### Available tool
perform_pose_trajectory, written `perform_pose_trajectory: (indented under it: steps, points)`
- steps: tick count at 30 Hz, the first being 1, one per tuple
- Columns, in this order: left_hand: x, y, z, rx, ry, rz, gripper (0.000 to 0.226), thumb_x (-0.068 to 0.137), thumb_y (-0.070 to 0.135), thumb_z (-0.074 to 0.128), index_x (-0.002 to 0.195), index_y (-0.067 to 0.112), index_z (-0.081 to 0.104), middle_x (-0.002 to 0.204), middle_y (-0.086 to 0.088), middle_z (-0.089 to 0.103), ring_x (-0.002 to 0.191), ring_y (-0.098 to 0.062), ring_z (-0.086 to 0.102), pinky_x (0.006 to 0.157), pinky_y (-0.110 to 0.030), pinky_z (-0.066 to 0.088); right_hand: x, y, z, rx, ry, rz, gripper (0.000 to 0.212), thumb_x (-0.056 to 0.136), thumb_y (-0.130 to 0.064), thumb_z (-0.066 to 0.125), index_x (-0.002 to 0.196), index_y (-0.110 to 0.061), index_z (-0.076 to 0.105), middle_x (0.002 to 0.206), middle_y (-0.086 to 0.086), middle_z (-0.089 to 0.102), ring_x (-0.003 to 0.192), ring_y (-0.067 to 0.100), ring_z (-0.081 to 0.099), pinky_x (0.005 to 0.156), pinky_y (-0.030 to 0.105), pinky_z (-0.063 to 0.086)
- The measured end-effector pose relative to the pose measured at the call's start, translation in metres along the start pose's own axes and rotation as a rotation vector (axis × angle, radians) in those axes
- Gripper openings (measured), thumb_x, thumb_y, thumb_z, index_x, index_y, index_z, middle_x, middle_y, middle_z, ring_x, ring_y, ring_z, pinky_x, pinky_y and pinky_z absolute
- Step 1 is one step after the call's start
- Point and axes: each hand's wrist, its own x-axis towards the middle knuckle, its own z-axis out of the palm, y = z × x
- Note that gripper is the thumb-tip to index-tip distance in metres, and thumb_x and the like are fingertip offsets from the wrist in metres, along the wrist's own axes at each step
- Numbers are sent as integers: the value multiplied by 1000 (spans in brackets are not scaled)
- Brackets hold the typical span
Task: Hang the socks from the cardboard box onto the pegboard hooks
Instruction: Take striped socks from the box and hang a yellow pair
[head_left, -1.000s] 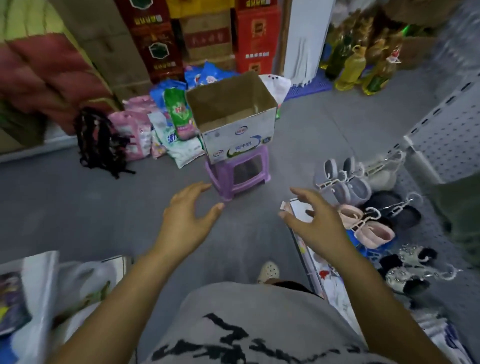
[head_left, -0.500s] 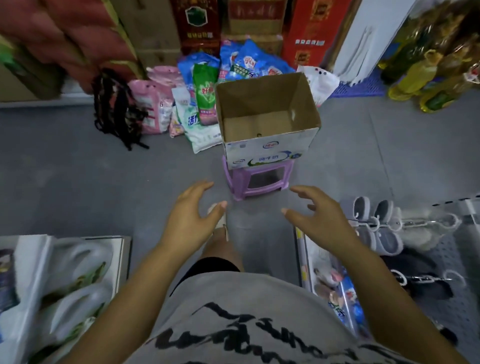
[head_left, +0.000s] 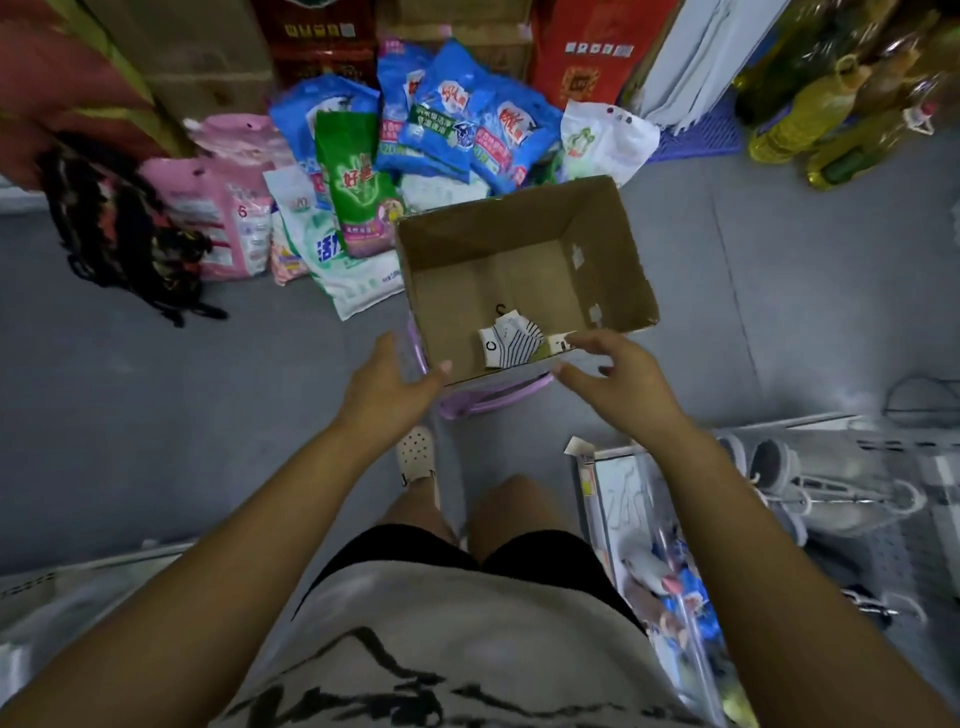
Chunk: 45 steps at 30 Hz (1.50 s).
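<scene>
Head view: the person has stepped closer, so the open brown cardboard box (head_left: 597, 244) on the purple plastic stool (head_left: 493, 401) now shows a striped white sock pair (head_left: 511, 340) lying on its floor. The left hand (head_left: 387, 379) and right hand (head_left: 618, 379), both spread and empty, are at its near rim, likely about to pick.

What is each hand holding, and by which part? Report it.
Nothing: left hand and right hand are open by the cardboard box; socks lie inside.
</scene>
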Motion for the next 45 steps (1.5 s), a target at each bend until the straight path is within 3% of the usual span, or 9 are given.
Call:
perform_pose_trajectory:
  steps: [4,10,14,17,25,31,36,41,45]
  points:
    - [56,-3,21,-128,15,-133,80,95,49,63,154,7,28,159,-12,38,144,-28,39,117,-32,31,69,13,20,-87,-95,30,40,90,-32,75,125,-14,68,127,-1,68,114,15,62,99,31,52]
    - [113,-25,58,-244,98,-207,70,103,57,35,154,10,28,153,-14,46,137,-33,47,115,-42,38,186,50,35,-253,-309,115,38,89,-30,75,123,-17,64,120,-1,66,108,12,57,86,22,45]
    - [119,-38,87,-262,208,-221,39,105,52,26,120,21,43,96,-3,64,87,-24,66,74,-40,55,248,79,57,-272,-443,221,26,84,-26,80,100,-27,61,97,-13,61,94,7,56,70,13,41]
    - [117,-40,96,-248,285,-230,29,101,56,20,108,33,36,74,7,52,62,-6,54,56,-22,39,272,95,86,-385,-605,223,40,84,-40,79,112,-12,70,100,-5,65,92,8,59,72,15,42]
    - [122,-40,98,-328,350,-180,63,99,55,19,133,11,47,84,2,55,73,-16,59,63,-26,48,279,127,137,-449,-629,351,82,68,-25,94,138,-8,53,134,7,64,122,26,61,107,42,49]
    - [122,-38,97,-290,369,-188,64,99,58,18,128,11,50,92,-6,59,85,-27,65,71,-39,58,282,132,133,-453,-692,332,58,75,-37,88,126,-16,69,128,6,70,116,22,65,105,36,50]
    - [119,-33,90,-334,302,-219,50,105,51,24,128,14,48,95,-1,59,83,-17,60,70,-30,51,270,107,101,-214,-627,346,38,79,-32,84,114,-23,71,121,3,73,93,6,71,73,16,54]
    - [104,-2,75,-356,332,-314,57,104,51,40,149,16,35,148,-7,46,122,-4,42,85,-10,36,231,51,42,-59,-568,206,47,89,-31,75,133,-20,63,127,-1,70,114,13,68,102,40,53]
    - [80,46,51,-435,409,-167,56,98,55,52,146,27,44,155,4,39,133,-5,37,99,-15,31,181,-12,-11,24,-487,15,47,86,-46,73,130,-35,63,124,-13,71,109,5,69,94,28,57]
